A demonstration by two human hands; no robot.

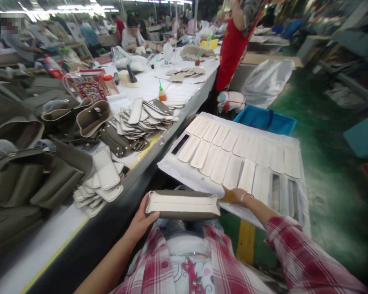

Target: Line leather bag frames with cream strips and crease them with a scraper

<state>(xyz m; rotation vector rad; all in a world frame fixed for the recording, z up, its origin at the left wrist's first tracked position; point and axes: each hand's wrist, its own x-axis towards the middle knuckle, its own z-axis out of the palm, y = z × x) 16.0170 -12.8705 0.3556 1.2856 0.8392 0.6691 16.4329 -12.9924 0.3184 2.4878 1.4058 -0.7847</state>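
My left hand (142, 220) is closed on the left end of an olive bag (184, 214), thumb on its near edge. The bag lies across my lap with a long white panel facing up, marked by a thin line along its length. My right hand (236, 196) is just past the bag's right end, at the near edge of a white-covered board (190, 181). Its fingers are blurred, something yellowish shows at the tips, and I cannot tell what they hold. Rows of white rounded strips (220, 166) lie on that board.
To the left, a long white table (64, 228) bears olive bags (58, 175), a pile of white and olive flaps (141, 118) and a small glue bottle (162, 94). A blue crate (265, 118) stands beyond the board. A person in a red apron (231, 49) stands at the table's far side.
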